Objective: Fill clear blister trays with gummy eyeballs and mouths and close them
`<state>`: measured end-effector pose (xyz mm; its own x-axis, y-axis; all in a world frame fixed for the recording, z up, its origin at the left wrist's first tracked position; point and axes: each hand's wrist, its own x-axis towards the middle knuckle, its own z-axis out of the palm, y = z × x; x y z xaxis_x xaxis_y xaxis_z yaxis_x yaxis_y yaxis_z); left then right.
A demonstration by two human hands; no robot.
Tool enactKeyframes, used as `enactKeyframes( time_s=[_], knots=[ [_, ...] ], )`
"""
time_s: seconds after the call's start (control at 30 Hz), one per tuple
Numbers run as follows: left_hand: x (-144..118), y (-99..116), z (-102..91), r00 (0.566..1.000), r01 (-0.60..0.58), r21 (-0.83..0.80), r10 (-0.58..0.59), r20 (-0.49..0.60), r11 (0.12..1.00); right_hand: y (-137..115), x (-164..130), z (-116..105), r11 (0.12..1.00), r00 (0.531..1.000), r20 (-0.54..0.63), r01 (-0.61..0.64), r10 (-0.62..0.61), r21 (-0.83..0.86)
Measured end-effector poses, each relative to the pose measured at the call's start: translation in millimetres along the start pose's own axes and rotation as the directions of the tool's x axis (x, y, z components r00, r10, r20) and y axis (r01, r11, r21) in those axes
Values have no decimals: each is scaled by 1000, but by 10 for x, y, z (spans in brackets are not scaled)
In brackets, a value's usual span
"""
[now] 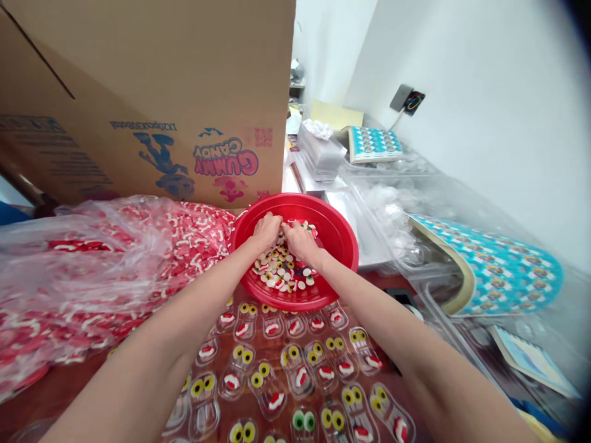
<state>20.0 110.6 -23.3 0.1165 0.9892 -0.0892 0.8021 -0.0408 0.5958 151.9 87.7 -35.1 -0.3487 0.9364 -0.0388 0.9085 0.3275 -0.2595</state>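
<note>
My forearms (154, 332) are spanning clear trays (204, 419), presumably so my half-curled fingers (276, 220), hold unclear, are reaching candies (279, 271) inside the basin (339, 237).

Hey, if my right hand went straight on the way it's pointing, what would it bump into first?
Your right hand would probably meet your left hand first, inside the red bowl. Depth is unclear, though, so it might touch the candies below first.

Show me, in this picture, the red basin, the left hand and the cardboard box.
Red basin (338, 240), head view: inner wall, right side.
Left hand (268, 229), head view: back of the hand.
Cardboard box (152, 83), head view: wall above the print.
</note>
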Motion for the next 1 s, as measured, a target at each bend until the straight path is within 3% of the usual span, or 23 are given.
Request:
enactKeyframes(
  time_s=[0.07,0.13,0.2,0.27,0.4,0.53,0.7,0.83,1.0],
  knots=[
    [14,-23,5,1000,11,30,-10,-19,999,77,21,-52,979,991,-55,-112,123,173],
    [15,-36,-3,998,23,54,-20,-57,998,168,28,-112,852,951,-74,-232,300,470],
    [7,-21,-12,996,28,59,-23,-85,998,259,6,-179,599,892,-23,-283,451,749],
    [-4,26,-12,996,15,57,-10,-93,998,334,-46,-247,318,865,70,-256,497,913],
    [-27,147,15,996,-71,55,74,-59,996,409,-189,-354,1,877,188,-209,442,978],
    [-74,209,59,979,-189,65,183,89,980,414,-295,-389,-40,871,275,-284,408,958],
    [-232,234,181,921,-301,72,271,281,951,397,-410,-415,-36,841,332,-351,426,936],
    [-386,258,342,909,-323,100,279,309,941,390,-532,-452,-63,824,356,-367,440,928],
    [-558,317,495,930,-295,79,267,253,952,334,-650,-508,-154,807,403,-375,431,914]
  ],
)
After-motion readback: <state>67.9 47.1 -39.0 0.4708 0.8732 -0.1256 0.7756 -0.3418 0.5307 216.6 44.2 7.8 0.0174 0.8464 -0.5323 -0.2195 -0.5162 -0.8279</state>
